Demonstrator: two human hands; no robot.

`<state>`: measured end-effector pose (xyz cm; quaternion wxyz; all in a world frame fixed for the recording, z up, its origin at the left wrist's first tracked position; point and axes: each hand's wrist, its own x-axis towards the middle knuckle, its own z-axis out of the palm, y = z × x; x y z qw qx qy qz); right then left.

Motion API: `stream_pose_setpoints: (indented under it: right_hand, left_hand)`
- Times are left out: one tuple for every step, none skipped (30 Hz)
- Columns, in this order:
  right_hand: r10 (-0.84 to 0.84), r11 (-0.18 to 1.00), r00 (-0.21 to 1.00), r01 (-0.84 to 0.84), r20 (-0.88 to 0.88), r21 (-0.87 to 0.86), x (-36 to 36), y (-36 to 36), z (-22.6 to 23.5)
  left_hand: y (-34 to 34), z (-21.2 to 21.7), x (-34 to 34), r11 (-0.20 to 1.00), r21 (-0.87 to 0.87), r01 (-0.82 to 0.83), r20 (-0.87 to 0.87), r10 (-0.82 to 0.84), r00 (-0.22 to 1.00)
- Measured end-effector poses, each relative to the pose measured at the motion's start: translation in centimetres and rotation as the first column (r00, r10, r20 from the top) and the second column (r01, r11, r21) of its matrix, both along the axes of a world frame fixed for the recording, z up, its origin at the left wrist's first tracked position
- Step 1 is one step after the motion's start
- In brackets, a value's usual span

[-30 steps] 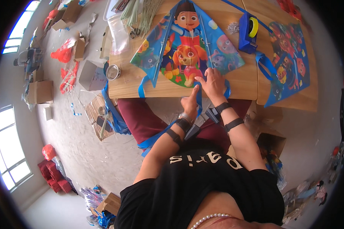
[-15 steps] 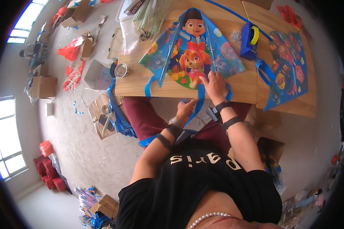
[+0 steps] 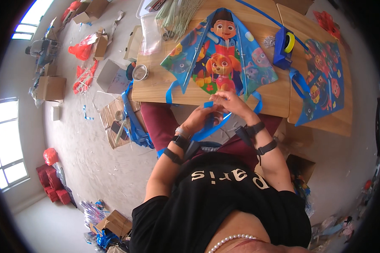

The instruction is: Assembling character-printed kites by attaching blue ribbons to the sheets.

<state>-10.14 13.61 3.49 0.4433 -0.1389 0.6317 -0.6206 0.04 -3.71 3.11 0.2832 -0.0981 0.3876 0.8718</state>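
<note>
Both hands meet at the near edge of the wooden bench [image 3: 164, 90], just below the tail end of the cartoon kite [image 3: 219, 55] lying flat on it. The left hand [image 3: 199, 119] and right hand [image 3: 229, 102] each have a grip pinched on the blue ribbon [image 3: 209, 126], which loops down over the lap

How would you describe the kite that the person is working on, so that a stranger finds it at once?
Start at the wooden table. Two kites lie on it: the cartoon kite is spread flat in the middle, its lower tip by the left hand and right hand. Unlike the red-patterned kite to the right, it shows one big figure above an orange puppy.
</note>
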Motion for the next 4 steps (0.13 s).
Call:
stream_pose_setpoints:
  right_hand:
    - [0.005, 1.000, 1.000, -0.005, 0.001, 0.000, 0.1, -0.1, 0.8]
    - [0.059, 0.997, 0.997, -0.056, -0.046, 0.050, 0.0, -0.2, 1.9]
    - [0.115, 0.989, 0.989, -0.106, -0.089, 0.102, -0.1, -0.2, 2.4]
    - [0.129, 0.986, 0.974, -0.107, -0.186, 0.126, -0.2, -0.3, 1.4]
  left_hand:
    - [-0.3, -0.7, 0.2, 1.000, 0.000, -0.005, 0.001, 0.005, 1.000]
    - [-0.3, -0.9, 0.1, 0.991, -0.124, 0.048, -0.175, -0.070, 0.982]
    - [-0.4, -1.2, 0.1, 0.965, -0.253, 0.077, -0.334, -0.161, 0.928]
    - [-0.5, -1.5, 0.2, 0.965, -0.251, 0.076, -0.332, -0.159, 0.930]
